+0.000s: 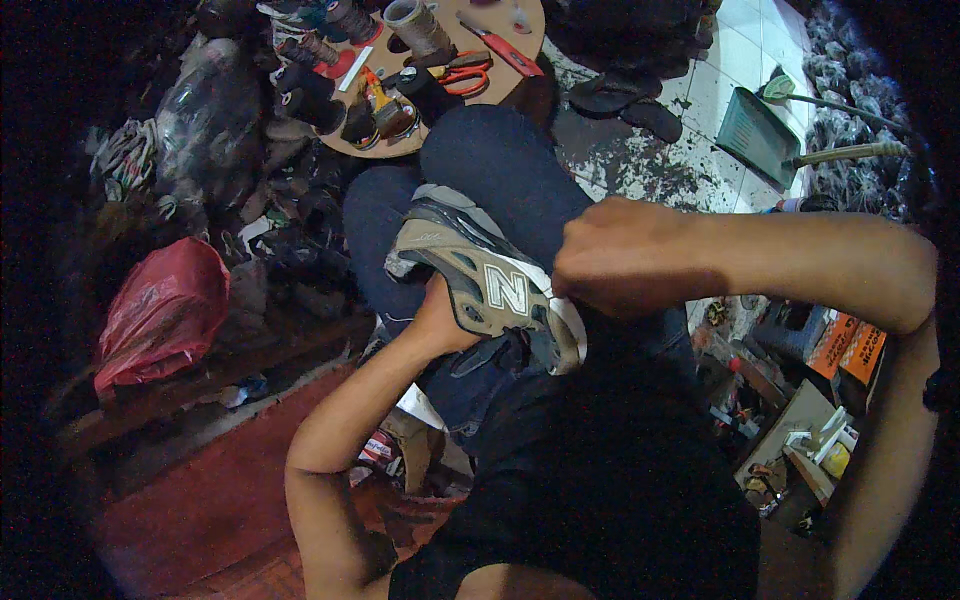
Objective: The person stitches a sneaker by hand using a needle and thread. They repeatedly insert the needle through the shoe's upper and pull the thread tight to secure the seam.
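A beige-grey sneaker (470, 250) with dark panels and white trim is tilted on its side above my dark-clad legs (490, 150). My left hand (445, 310) grips it from below on the left, its fingers partly hidden behind the shoe. My right hand (605, 255) is closed against the sole edge at the shoe's right side; what its fingertips hold, if anything, is hidden.
Ahead is a round board (520, 25) with thread spools (420, 30), orange-handled scissors (465, 80) and a red utility knife (500, 45). A green dustpan (750, 135) lies at right, orange boxes (840, 345) below it. A pink bag (160, 310) and bundled plastic (205, 120) sit left.
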Available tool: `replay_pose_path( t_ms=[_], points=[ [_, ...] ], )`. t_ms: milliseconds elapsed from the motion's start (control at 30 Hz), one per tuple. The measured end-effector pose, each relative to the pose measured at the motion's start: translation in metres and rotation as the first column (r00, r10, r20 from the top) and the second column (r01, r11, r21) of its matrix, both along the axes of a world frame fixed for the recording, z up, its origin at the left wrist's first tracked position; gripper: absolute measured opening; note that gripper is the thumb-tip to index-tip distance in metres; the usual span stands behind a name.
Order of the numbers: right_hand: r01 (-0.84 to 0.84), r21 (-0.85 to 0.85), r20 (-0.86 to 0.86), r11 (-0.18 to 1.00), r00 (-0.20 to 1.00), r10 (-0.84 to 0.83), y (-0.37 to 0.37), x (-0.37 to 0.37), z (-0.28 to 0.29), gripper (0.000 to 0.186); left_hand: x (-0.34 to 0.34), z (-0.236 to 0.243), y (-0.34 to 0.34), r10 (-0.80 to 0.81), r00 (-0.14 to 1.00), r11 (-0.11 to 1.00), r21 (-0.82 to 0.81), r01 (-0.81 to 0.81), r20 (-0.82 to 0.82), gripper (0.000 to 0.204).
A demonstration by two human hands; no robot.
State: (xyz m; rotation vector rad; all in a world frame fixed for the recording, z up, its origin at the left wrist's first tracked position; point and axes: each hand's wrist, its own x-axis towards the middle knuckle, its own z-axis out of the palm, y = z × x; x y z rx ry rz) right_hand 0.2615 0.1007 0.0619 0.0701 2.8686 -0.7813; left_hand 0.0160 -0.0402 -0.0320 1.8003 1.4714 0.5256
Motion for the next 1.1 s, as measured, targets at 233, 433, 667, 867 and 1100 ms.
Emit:
replay_pose_path(
  t_ms=[233,433,667,867,1100],
  points=[
    [0.096,0.018,-0.025,0.995,0.995,-0.095,-0.015,0.003,-0.007,0.015,0.003,0.011,0.001,0.062,0.987,0.997,0.026,-0.067,0.151,0.05],
    [0.239,0.059,-0.033,0.969,0.971,-0.237,-0.032,0.023,-0.008,0.023,0.007,0.026,0.001,0.194,0.95,0.98,-0.01,-0.197,0.244,0.053],
    [0.344,0.113,0.017,0.932,0.937,-0.348,-0.047,0.024,-0.01,0.022,0.002,0.034,0.013,-0.017,0.996,1.0,0.0,0.017,0.091,0.045],
    [0.493,0.242,-0.132,0.836,0.87,-0.475,-0.079,0.029,-0.034,0.019,-0.008,0.039,0.018,-0.165,0.984,0.986,-0.014,0.166,0.062,0.046],
    [0.636,0.237,-0.09,0.735,0.767,-0.635,-0.07,0.026,-0.012,0.037,-0.016,0.036,0.014,0.022,0.989,0.992,-0.124,-0.004,0.147,0.059]
  ],
)
